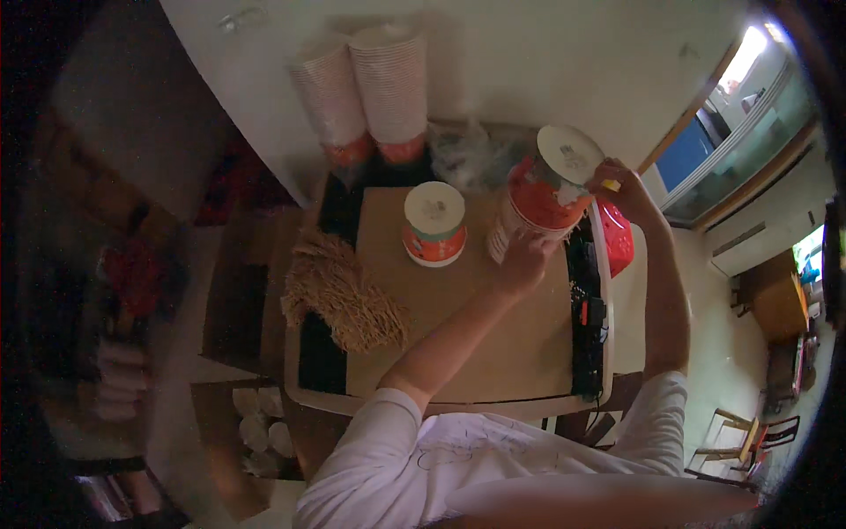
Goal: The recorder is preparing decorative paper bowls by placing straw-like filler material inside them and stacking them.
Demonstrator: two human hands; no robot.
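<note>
A stack of orange-and-white paper bowls (538,207) leans at the right of a cardboard sheet on the table. My left hand (527,258) is closed round its lower side. At its top, an upturned bowl with a white base (571,154) sits tilted, and my right hand (617,183) pinches its right edge. Something small and yellow (610,185) shows at the right fingers; its kind is unclear. Another upturned orange paper bowl (435,227) stands near the middle of the cardboard, apart from both hands. A heap of tan strands (339,295) lies left of it.
Two tall stacks of white paper bowls (389,88) stand against the wall. Clear crumpled plastic (471,154) lies beside them. Cardboard (476,339) covers most of the table. A red plastic thing (617,238) and a black-and-orange device (592,311) sit along the right edge. A box (233,458) stands below, at left.
</note>
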